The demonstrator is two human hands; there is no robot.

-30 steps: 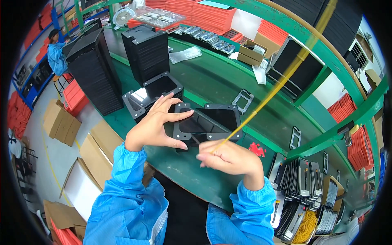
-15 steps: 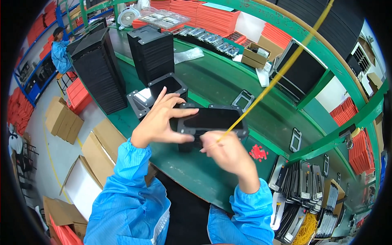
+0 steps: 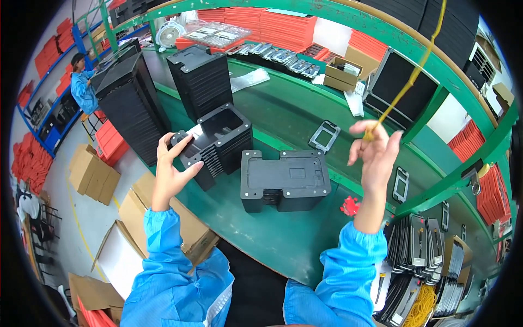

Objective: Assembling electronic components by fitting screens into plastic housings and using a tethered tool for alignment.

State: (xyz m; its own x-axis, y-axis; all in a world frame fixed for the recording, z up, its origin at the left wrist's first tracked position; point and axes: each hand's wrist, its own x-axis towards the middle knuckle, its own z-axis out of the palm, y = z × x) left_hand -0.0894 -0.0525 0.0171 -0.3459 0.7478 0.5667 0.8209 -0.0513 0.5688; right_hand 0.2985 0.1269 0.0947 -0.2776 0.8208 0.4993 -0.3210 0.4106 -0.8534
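My left hand [image 3: 173,166] spans the left end of a black tray [image 3: 197,163] with a glossy dark panel [image 3: 220,124], on top of a tray stack. Its thumb is at the near side and its fingers at the far corner. To the right stands another stack, topped by a matte black tray [image 3: 289,173] with a shallow recess and a small square outline. My right hand [image 3: 376,155] is raised at the right, thumb stretched and fingers loosely apart. A knotted yellow cord [image 3: 411,76] hangs from above against its fingertips.
Tall black stacks [image 3: 199,82] [image 3: 131,98] stand behind and to the left on the green bench [image 3: 245,234]. Small red pieces [image 3: 350,206] lie at the right. Grey frames [image 3: 324,136] lie beyond a green rail. Dark bundled parts [image 3: 414,245] and yellow bands [image 3: 419,306] are at lower right.
The glossy-panelled tray has gone from the right stack, baring a matte recessed tray. My left hand has moved left to the other stack. My right hand has risen rightward, and the cord has slackened.
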